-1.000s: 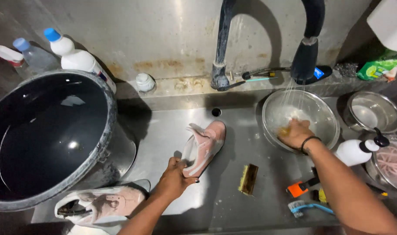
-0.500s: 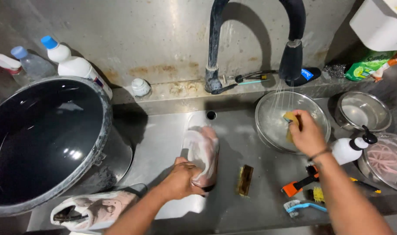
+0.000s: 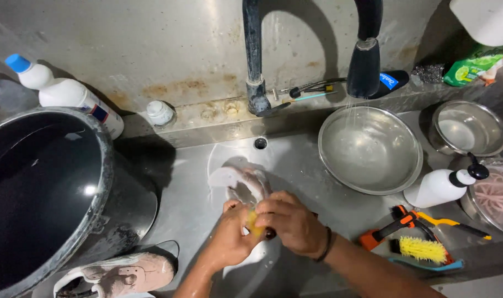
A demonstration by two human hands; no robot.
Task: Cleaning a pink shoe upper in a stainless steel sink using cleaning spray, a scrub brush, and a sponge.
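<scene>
Your left hand grips the pale shoe on the wet steel sink floor; your right hand closes its fingers on a yellow sponge.

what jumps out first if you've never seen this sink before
Both hands meet at the centre of the steel sink: the left hand grips a pale shoe while the right hand presses a yellow sponge against it. Behind, water falls from the black faucet into a steel bowl. A big dark pot of water fills the left side.
</scene>
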